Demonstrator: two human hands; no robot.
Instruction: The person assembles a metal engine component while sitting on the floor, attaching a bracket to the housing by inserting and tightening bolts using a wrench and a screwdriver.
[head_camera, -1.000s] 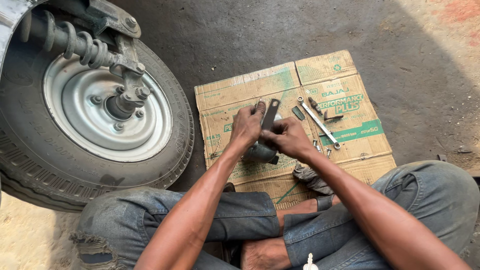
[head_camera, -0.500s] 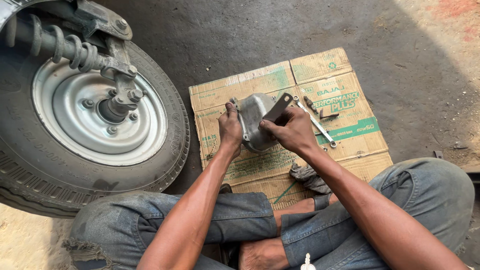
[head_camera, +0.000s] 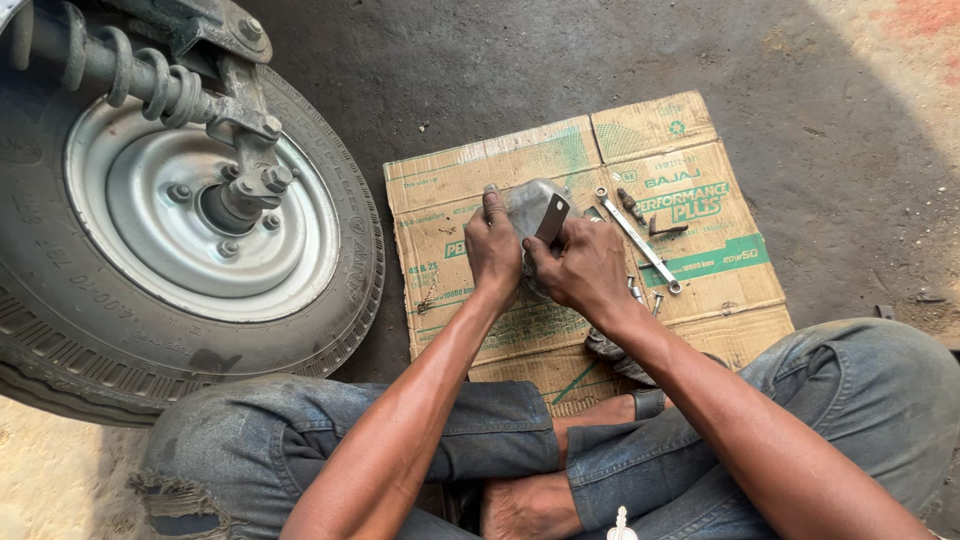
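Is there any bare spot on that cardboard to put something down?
Yes: the cardboard is bare along its far-left strip, beside the wheel. It is crowded to the right, where the wrench and bolts lie beside the right hand.

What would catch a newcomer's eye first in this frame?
The big wheel with its silver rim fills the left side, a coil spring above it. At centre, the left hand and right hand grip a grey metal part over flattened cardboard, where a spanner lies.
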